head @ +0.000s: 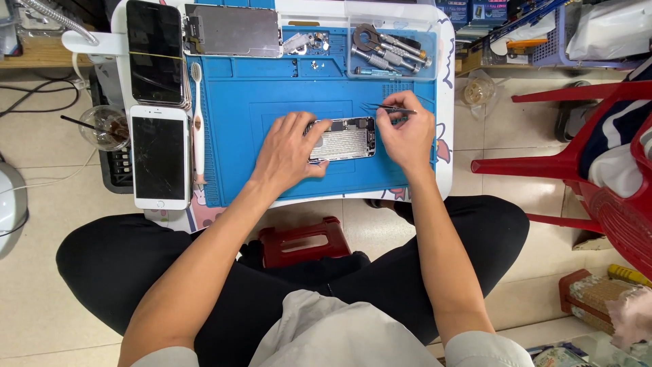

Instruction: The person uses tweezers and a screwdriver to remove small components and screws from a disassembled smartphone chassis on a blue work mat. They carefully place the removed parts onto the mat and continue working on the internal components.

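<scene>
Low white worktop over a tiled floor, nearly covered by one blue repair mat. At the mat's middle, toward the near edge: one opened phone body, lying flat, long side parallel to the near edge, inner parts facing up. Left hand resting on the phone body's left end, fingers curled loosely over it and thumb along its near side, pressing it down to the mat. Right hand at the phone body's right end, thumb and forefinger pinched shut on one pair of slim tweezers, tips pointing left, just above the phone's far right corner; whether the tips touch the phone cannot be told. Along the worktop's left edge: two phones, one dark phone at the far left corner and one white phone with a black screen nearer. Between those and the mat's left side, one toothbrush lying lengthwise. At the far edge, one grey metal plate, and at the far right corner one clear tray holding several screwdriver-like tools. Beside the worktop on the right, one red plastic chair; below the near edge, one small red stool.
</scene>
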